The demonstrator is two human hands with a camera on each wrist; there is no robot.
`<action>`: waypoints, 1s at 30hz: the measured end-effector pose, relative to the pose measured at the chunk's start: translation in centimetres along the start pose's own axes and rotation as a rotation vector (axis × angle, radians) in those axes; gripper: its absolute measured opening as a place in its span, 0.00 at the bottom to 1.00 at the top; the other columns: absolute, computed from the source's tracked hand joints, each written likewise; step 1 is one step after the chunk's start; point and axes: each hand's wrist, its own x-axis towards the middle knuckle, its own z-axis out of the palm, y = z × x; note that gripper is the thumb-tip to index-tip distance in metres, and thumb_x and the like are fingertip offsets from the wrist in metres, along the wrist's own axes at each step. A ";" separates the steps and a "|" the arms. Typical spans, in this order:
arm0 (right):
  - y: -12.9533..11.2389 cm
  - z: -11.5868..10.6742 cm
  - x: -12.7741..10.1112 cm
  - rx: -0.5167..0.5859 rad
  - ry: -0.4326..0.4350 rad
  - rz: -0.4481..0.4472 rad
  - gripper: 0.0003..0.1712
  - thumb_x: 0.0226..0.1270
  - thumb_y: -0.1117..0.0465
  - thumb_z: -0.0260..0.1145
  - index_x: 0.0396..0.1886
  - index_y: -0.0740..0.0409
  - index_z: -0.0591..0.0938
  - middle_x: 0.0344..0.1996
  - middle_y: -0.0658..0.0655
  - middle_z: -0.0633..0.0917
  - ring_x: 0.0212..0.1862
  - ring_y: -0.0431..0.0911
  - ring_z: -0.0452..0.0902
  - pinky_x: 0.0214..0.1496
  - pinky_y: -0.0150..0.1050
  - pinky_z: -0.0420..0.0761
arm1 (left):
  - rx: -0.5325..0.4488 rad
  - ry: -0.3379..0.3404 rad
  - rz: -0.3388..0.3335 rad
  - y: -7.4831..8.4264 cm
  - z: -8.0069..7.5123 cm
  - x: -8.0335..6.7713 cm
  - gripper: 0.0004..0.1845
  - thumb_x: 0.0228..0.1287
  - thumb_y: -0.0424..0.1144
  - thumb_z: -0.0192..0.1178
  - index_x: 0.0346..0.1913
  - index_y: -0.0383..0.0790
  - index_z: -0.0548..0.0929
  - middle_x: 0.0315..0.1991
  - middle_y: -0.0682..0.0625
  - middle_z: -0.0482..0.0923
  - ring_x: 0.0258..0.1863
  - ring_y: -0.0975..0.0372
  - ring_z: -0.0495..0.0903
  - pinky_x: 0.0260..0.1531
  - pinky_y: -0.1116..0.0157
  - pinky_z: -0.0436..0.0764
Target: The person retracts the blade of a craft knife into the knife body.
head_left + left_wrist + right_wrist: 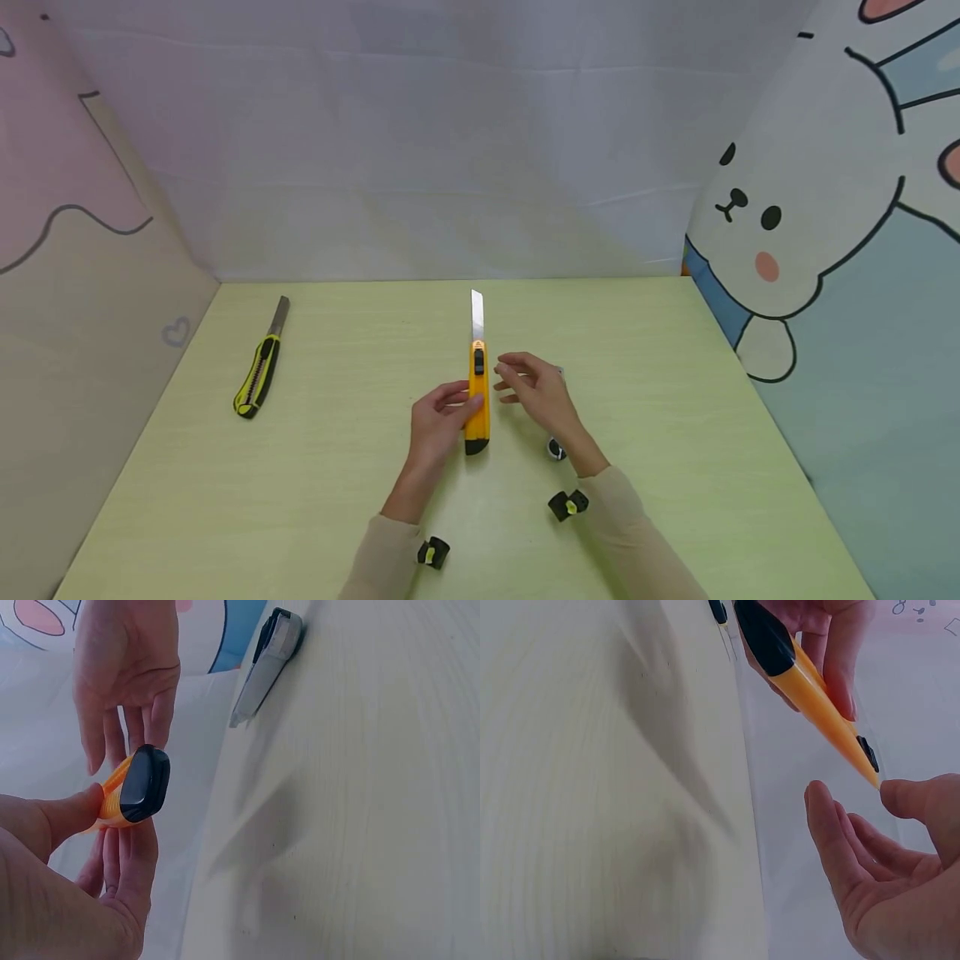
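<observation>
I am watching my left hand (438, 417) holding the orange utility knife (477, 392) above the middle of the desk (337, 500), thumb on one side of the body and fingers curling round the other, so this grip is grasping the knife. The blade (477, 315) is sticking out, pointing away from me toward the back wall. In the left wrist view only the knife's black end cap (144, 784) and a sliver of orange are showing; the blade is hidden there.

My right hand (536, 387) is hovering just beside the knife near its black slider (478, 361), fingers relaxed and spread, grip released and holding nothing. In the right wrist view the fingertips (821, 802) are sitting near the knife's front end but apart from it, and the blade is washing out against the pale backdrop.

A grey knife (268, 664) is lying on the desk behind my right hand; the head view is showing only a sliver of it past the fingers. A yellow-green utility knife (258, 375) is lying well apart at the far left.
</observation>
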 end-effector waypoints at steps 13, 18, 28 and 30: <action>-0.4 0.4 0.3 0.006 -0.003 0.027 0.22 0.82 0.58 0.58 0.65 0.69 0.77 0.53 0.68 0.85 0.49 0.58 0.85 0.47 0.51 0.87 | 0.016 -0.035 0.037 -0.5 1.1 -0.5 0.19 0.63 0.39 0.74 0.55 0.37 0.86 0.47 0.43 0.85 0.41 0.56 0.84 0.42 0.65 0.85; -2.6 0.3 -0.4 0.021 -0.002 0.083 0.20 0.83 0.59 0.56 0.63 0.69 0.79 0.51 0.69 0.86 0.50 0.60 0.84 0.47 0.49 0.87 | 0.031 -0.040 0.060 -0.6 1.4 -0.7 0.20 0.63 0.40 0.75 0.55 0.37 0.86 0.47 0.43 0.85 0.40 0.56 0.84 0.41 0.65 0.85; -4.1 0.5 -0.9 0.025 0.053 0.099 0.19 0.81 0.57 0.60 0.58 0.66 0.83 0.47 0.66 0.87 0.44 0.50 0.85 0.42 0.44 0.88 | 0.059 -0.069 0.072 -0.8 1.5 -1.0 0.20 0.62 0.41 0.75 0.54 0.36 0.86 0.46 0.43 0.86 0.42 0.54 0.85 0.42 0.64 0.86; -4.0 0.4 -0.8 0.029 0.057 0.100 0.18 0.81 0.58 0.60 0.58 0.67 0.83 0.47 0.67 0.87 0.43 0.50 0.84 0.41 0.44 0.88 | 0.052 -0.101 0.076 -0.8 1.3 -1.0 0.21 0.64 0.42 0.74 0.55 0.34 0.85 0.45 0.42 0.86 0.42 0.54 0.86 0.41 0.64 0.86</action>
